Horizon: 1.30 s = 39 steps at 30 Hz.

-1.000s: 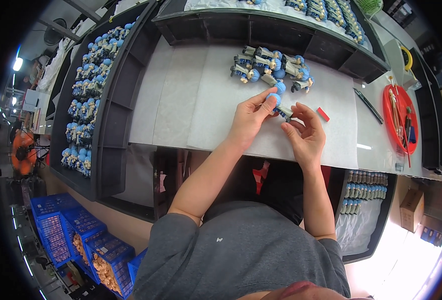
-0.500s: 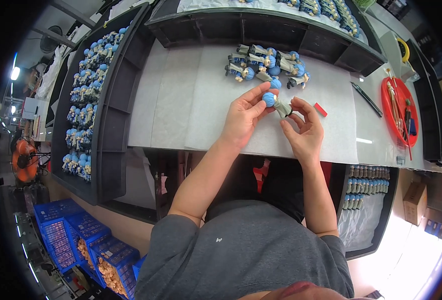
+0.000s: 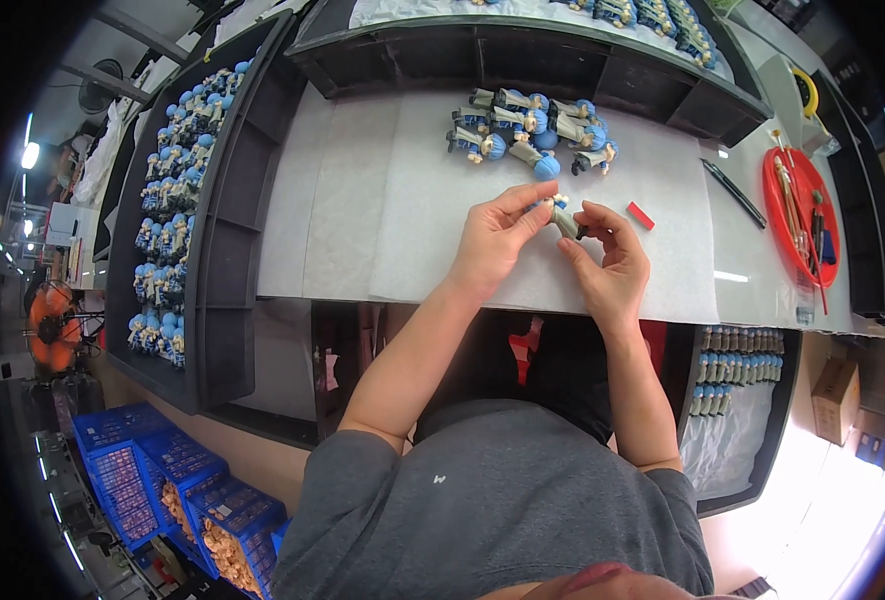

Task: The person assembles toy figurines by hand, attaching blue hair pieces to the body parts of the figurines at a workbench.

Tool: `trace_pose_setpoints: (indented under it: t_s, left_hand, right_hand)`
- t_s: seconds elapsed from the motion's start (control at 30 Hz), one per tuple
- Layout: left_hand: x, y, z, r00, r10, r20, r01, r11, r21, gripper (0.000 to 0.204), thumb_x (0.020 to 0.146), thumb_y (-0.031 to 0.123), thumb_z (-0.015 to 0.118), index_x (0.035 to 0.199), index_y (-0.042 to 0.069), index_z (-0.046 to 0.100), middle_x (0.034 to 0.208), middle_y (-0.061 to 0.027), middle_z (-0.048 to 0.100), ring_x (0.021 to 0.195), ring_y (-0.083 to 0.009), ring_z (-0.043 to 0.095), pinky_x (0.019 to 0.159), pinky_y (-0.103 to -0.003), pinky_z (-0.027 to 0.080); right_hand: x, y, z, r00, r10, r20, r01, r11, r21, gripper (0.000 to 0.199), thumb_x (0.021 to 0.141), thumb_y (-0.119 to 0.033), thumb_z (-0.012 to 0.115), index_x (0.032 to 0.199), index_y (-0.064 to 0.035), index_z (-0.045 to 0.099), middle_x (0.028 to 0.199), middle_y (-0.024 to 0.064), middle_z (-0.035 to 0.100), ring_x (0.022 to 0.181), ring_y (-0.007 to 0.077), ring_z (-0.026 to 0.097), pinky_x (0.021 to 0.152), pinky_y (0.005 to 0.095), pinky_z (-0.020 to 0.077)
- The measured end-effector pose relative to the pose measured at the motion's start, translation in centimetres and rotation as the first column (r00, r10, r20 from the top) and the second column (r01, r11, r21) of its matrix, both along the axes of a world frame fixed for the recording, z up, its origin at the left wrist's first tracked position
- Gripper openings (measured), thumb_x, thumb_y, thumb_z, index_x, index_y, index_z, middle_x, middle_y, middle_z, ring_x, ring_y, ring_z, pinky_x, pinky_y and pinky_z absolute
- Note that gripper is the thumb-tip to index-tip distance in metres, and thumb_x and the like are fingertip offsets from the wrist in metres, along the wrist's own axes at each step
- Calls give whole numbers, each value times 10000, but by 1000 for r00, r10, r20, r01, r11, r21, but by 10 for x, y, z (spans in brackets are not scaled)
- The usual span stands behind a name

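Observation:
Between my two hands is a small doll figurine (image 3: 564,219) with a grey-green coat and dark feet, held over the white paper. My left hand (image 3: 498,238) pinches its head end, and the fingers cover most of the blue hair. At the foot end, my right hand (image 3: 608,255) has its thumb and fingertips closed on the figurine. Just beyond lies a loose pile of similar blue-haired figurines (image 3: 523,122), one of them with its round blue head toward me. A small red block (image 3: 641,216) rests on the paper right of my right hand.
A black tray (image 3: 523,62) with more figurines spans the back; another black tray (image 3: 225,250) stands at left. A dark pen (image 3: 734,194) and a red oval dish (image 3: 775,222) with brushes lie at right. Below the table's right side sits a lined tray (image 3: 731,440); blue crates (image 3: 168,450) stand lower left.
The figurine has turned in my fingers: its blue head showed plainly before and is now mostly covered by my left hand. Both hands stay in nearly the same place.

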<state>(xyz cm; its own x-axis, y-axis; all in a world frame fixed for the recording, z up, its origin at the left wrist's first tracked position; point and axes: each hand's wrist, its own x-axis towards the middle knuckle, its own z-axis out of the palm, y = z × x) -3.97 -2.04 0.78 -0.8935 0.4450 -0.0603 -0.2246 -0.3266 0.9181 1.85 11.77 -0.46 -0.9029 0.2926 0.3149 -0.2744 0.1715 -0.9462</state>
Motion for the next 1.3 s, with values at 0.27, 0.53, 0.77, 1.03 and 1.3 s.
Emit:
trace_pose_setpoints:
  t_s: [0.27, 0.53, 0.77, 1.03, 1.3]
  left_hand:
    - [-4, -5, -3, 994, -98, -50, 107, 959, 261, 557, 795, -100, 489, 1315, 59, 367, 1246, -117, 475, 1105, -178, 483, 956, -294, 374]
    - [0, -1, 0, 992, -91, -92, 114, 951, 287, 564, 791, -107, 471, 1320, 55, 359, 1293, -114, 428, 1237, -220, 364, 1012, -342, 318]
    - [-1, -2, -1, 990, -142, -6, 140, 968, 210, 454, 830, -57, 470, 1274, 25, 416, 1240, -107, 484, 1156, -202, 459, 977, -346, 366]
    - [1, -4, 4, 982, -158, 99, 135, 969, 207, 378, 883, -6, 403, 1260, 14, 430, 1238, -114, 492, 1071, -172, 513, 958, -330, 388]
    - [2, 11, 1, 991, -118, 67, 110, 987, 119, 346, 864, 23, 508, 1203, -32, 459, 1104, -104, 549, 963, -144, 552, 832, -253, 454]
  right_hand:
    - [-1, -4, 11, 995, 39, 92, -24, 986, -168, 506, 690, 87, 653, 1158, -10, 489, 1040, 91, 552, 962, 159, 555, 849, 295, 460]
    - [-1, -3, 6, 996, 58, 68, -49, 991, -123, 527, 678, 123, 636, 1167, 2, 482, 1010, 90, 549, 943, 147, 555, 837, 288, 473]
    - [1, -2, 6, 998, 52, 17, -52, 998, -27, 532, 658, 117, 662, 1151, 7, 492, 961, 61, 540, 898, 129, 538, 821, 277, 465]
    - [1, -5, 5, 991, 126, -51, -125, 992, 20, 527, 656, 117, 669, 1143, 6, 500, 988, 62, 528, 877, 123, 523, 789, 275, 461]
    - [8, 0, 15, 957, -79, -279, 157, 950, 270, 411, 590, 48, 707, 973, -63, 607, 896, 82, 527, 850, 233, 533, 688, 295, 459]
